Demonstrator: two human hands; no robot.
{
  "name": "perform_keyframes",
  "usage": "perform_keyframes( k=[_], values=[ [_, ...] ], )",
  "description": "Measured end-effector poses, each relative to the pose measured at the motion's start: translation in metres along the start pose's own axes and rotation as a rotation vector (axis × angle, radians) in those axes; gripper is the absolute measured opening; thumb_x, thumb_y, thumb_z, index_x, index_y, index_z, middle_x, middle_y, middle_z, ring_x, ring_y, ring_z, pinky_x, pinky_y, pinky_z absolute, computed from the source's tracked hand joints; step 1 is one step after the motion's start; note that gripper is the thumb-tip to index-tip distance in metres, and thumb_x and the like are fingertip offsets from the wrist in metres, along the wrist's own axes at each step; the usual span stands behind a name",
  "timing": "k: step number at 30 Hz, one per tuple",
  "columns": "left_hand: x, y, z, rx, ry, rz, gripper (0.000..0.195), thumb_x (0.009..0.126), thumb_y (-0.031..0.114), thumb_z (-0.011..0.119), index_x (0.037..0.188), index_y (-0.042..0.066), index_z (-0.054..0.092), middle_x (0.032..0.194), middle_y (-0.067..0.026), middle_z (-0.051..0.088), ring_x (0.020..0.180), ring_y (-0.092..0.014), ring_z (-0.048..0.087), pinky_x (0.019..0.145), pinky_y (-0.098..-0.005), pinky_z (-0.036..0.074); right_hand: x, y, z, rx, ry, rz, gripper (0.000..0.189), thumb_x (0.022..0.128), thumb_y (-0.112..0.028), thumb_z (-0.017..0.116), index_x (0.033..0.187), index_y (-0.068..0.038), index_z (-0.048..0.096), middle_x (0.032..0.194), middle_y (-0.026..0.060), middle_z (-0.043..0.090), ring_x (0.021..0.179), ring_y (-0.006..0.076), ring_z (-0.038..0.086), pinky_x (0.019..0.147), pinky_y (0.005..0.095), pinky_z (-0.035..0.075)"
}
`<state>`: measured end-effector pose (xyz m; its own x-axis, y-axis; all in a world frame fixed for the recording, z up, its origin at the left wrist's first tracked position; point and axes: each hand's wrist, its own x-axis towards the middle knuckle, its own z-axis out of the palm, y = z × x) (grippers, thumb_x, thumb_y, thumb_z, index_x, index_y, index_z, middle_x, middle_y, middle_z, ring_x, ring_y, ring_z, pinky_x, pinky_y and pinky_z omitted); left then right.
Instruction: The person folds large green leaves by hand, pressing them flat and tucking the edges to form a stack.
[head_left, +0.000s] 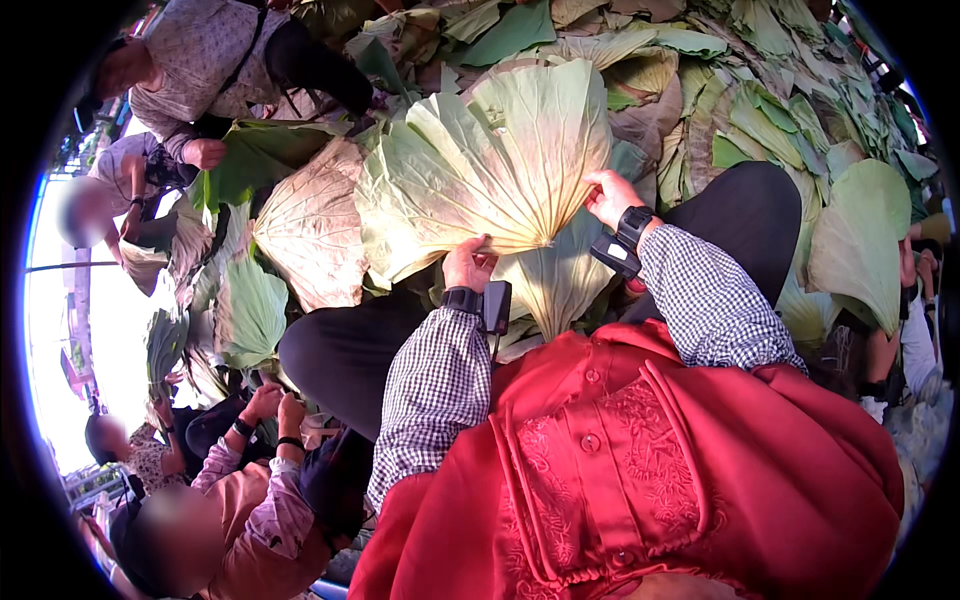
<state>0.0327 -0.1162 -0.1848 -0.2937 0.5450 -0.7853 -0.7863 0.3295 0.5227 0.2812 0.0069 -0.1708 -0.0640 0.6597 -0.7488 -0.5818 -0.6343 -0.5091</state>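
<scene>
A large, pale green lotus leaf (487, 161), browned towards its stem point, is spread like a fan in front of me. My left hand (469, 264) pinches its lower left edge between thumb and fingers. At the lower right edge, my right hand (611, 196) grips the leaf the same way. One small hole shows in the upper part. Beneath it, between my knees, lies another pale lotus leaf (559, 281) with its tip towards me. A dry, brownish lotus leaf (315, 225) rests just to the left, partly covered by the held one.
A broad heap of lotus leaves (750, 112) fills the far side and right. Co-workers sit close by on the left, one a person in a pink top (247, 517). Another lotus leaf (859, 232) stands out at the right, near another person's hand (906, 262).
</scene>
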Motion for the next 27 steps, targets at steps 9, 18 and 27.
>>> perform_keyframes(
  k=[9,18,27],
  values=[
    [0.024,-0.035,-0.041,-0.058,0.240,-0.099,0.016,0.079,0.003,0.064,0.094,0.001,0.060,0.089,-0.0136,0.061,0.076,-0.029,0.061,0.068,-0.0458,0.051,0.023,0.028,-0.072,-0.407,0.261,0.072,0.016,0.071,-0.019,0.071,0.079,-0.016,0.056,0.074,0.0010,0.046,0.059,0.0131,0.044,0.049,0.0301,0.039],
    [0.010,-0.045,-0.047,-0.126,0.333,-0.102,0.019,0.085,0.006,0.056,0.102,-0.002,0.058,0.105,-0.0189,0.057,0.092,-0.035,0.060,0.080,-0.0532,0.050,0.002,0.031,-0.076,-0.788,0.347,0.085,0.025,0.073,-0.024,0.064,0.090,-0.005,0.061,0.084,0.0102,0.063,0.064,0.0193,0.066,0.046,0.0296,0.047],
    [0.026,-0.046,-0.048,-0.068,0.343,-0.103,0.024,0.084,0.004,0.054,0.107,-0.003,0.054,0.105,-0.0243,0.058,0.091,-0.041,0.061,0.079,-0.0579,0.049,0.020,0.028,-0.084,-0.820,0.300,0.166,0.021,0.076,-0.020,0.062,0.088,-0.003,0.060,0.079,0.0089,0.064,0.062,0.0186,0.066,0.047,0.0310,0.048]
  ],
)
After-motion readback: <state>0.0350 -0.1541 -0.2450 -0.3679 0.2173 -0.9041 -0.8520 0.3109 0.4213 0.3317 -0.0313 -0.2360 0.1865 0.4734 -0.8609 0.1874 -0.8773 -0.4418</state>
